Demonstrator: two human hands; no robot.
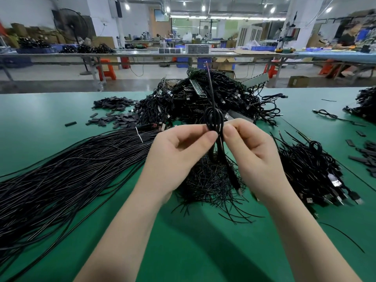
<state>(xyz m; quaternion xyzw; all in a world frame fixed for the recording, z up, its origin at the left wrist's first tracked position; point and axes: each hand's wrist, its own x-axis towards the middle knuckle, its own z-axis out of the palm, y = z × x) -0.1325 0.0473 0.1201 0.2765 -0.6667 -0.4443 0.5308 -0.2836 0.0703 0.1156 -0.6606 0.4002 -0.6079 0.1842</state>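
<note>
Cable [214, 121] coiled into a small loop, held above tabletop [183, 251] between both hands. Left hand [179, 151] and right hand [252, 151] each pinch it, keeping loop from springing open; loose tail points up.

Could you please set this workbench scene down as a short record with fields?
Surface: green table
Held: looped black cable, one end pointing up
Grip: left hand and right hand pinch it from opposite sides
Left of hands: bundle of long black wires
Under hands: heap of short black ties
Right of hands: pile of USB cables
Behind: big cable heap, black sleeve pieces
</note>
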